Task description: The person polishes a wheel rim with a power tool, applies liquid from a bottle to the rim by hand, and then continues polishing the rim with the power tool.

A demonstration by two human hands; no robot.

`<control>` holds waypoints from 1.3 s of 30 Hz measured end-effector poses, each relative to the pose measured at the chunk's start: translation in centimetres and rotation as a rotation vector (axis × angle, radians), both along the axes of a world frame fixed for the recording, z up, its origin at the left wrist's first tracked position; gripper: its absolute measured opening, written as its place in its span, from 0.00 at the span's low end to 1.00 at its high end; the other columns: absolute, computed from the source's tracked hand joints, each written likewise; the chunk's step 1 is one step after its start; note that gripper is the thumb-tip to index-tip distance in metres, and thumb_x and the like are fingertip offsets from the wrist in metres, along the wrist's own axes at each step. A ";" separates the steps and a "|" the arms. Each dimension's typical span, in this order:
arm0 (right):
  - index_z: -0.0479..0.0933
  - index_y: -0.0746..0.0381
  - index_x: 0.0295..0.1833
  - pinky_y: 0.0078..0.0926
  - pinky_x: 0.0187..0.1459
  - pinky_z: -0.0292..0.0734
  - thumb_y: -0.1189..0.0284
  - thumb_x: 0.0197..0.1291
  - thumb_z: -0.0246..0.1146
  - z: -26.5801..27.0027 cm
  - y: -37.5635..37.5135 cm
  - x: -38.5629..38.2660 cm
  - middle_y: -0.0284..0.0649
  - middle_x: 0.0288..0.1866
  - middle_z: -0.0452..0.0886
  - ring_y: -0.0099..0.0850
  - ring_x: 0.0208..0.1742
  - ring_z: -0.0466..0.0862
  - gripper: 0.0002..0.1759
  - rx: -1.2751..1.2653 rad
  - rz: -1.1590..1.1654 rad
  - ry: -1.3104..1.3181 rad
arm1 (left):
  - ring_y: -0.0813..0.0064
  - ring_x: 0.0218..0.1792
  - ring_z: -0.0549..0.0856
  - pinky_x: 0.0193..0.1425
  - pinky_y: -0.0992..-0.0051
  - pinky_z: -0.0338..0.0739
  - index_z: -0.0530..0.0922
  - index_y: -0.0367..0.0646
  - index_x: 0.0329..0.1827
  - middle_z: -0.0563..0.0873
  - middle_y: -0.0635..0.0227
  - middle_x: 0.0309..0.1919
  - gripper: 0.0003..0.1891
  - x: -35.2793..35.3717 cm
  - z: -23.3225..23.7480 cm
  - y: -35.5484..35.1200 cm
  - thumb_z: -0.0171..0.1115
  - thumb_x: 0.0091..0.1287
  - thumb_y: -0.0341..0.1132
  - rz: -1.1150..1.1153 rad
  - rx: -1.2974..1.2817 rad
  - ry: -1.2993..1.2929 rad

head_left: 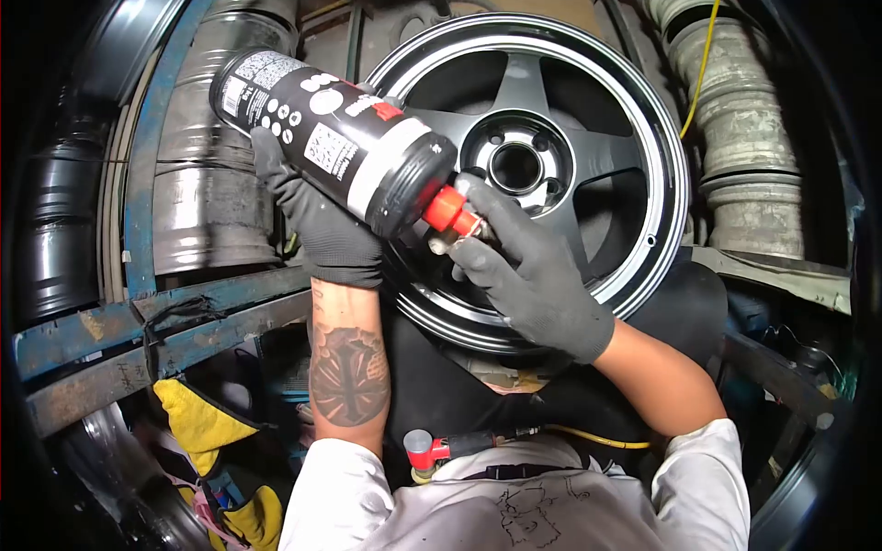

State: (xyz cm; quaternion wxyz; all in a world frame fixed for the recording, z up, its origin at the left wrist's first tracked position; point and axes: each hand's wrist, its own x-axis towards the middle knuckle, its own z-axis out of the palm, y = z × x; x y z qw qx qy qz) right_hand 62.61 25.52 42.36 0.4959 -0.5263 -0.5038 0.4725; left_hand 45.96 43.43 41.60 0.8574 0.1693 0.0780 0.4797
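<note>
My left hand (pixel 317 207), in a dark grey glove, is wrapped round a black bottle (pixel 340 133) with white and red print. The bottle lies tilted, its neck end pointing down and to the right. At that end is a red nozzle cap (pixel 447 209). The gloved fingers of my right hand (pixel 542 275) close on this cap, with a small pale, shiny piece at their tips that I cannot make out. Behind both hands rests a dark grey five-spoke wheel rim (pixel 675 184) with a polished lip; the hands and bottle hide part of it.
On my lap lies a small red and black air tool (pixel 450 447) with a yellow hose (pixel 597 441). Stacked metal rims (pixel 216 174) stand at left, more rims (pixel 753 147) at right. A blue metal frame (pixel 83 335) and a yellow cloth (pixel 202 422) are at lower left.
</note>
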 end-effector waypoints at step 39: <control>0.58 0.61 0.88 0.37 0.69 0.79 0.69 0.86 0.51 -2.8 0.1 -0.1 0.48 0.84 0.65 0.40 0.72 0.78 0.30 -0.303 0.248 1.278 | 0.47 0.65 0.85 0.75 0.44 0.79 0.70 0.35 0.77 0.83 0.44 0.68 0.48 -2.6 1.5 2.0 0.61 0.72 0.72 0.074 0.129 0.011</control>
